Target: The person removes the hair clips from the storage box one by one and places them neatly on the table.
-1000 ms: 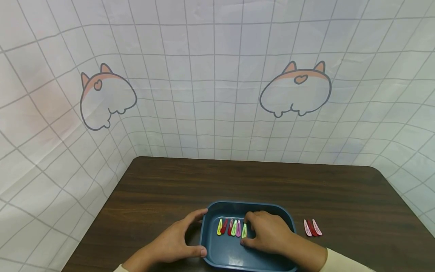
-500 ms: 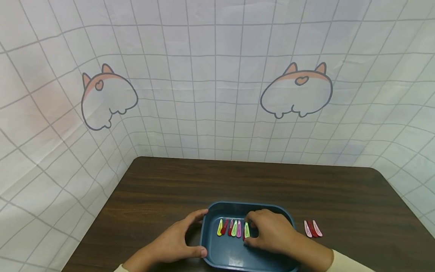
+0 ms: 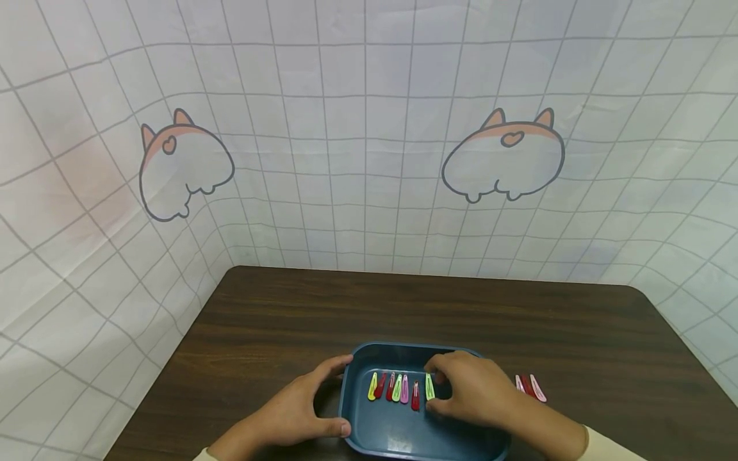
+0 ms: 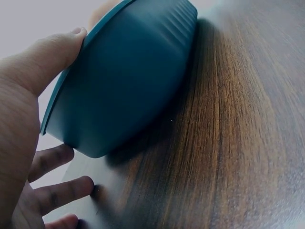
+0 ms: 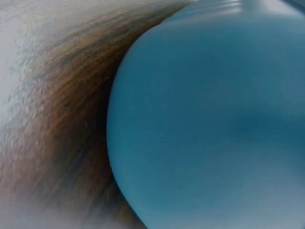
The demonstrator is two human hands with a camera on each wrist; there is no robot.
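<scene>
My right hand is inside a blue tray, pinching a light green snap hair clip between thumb and fingers. Left of it lies a red hair clip, apart from a row with a yellow clip, red ones, a green clip and a purple clip. My left hand rests spread against the tray's left side. In the left wrist view its thumb touches the rim and other fingers reach below along the wall. The right wrist view shows only the tray's outer wall and tabletop; the right hand is hidden there.
Pink and red hair clips lie on the dark wooden table, right of the tray and partly behind the right forearm. A white grid-patterned curtain with cartoon animals hangs behind the table.
The right hand has moved right, carrying the light green clip with it. A red clip, earlier hidden by it, now lies exposed in the tray. The left hand stays put.
</scene>
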